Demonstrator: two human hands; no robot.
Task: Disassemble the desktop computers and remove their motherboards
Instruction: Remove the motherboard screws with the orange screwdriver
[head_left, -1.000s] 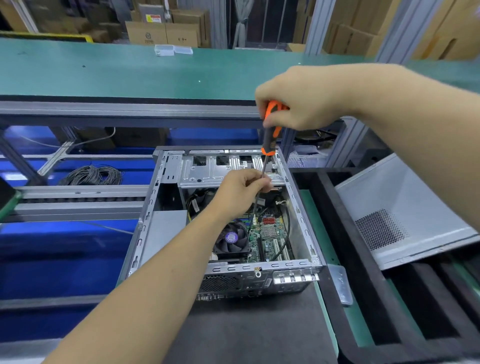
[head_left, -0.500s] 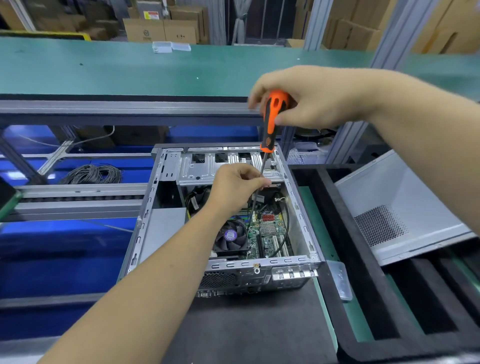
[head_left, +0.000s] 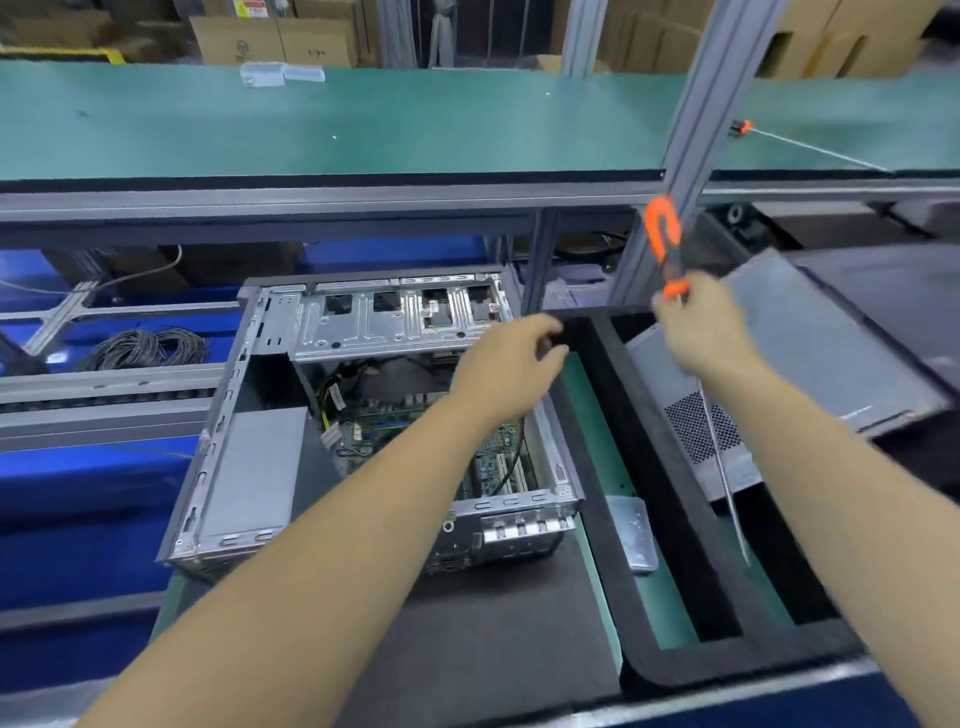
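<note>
Orange-black screwdriver (head_left: 665, 244) in right hand (head_left: 698, 332); left hand (head_left: 511, 364) over metal case (head_left: 218, 441).

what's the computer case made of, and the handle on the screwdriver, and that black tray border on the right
Computer case: bare sheet metal, likely steel, matte grey with stamped slots. Screwdriver handle: orange and black, probably plastic with a rubbery layer; blurred. Tray border: looks like black foam, dull and soft-edged.
</note>
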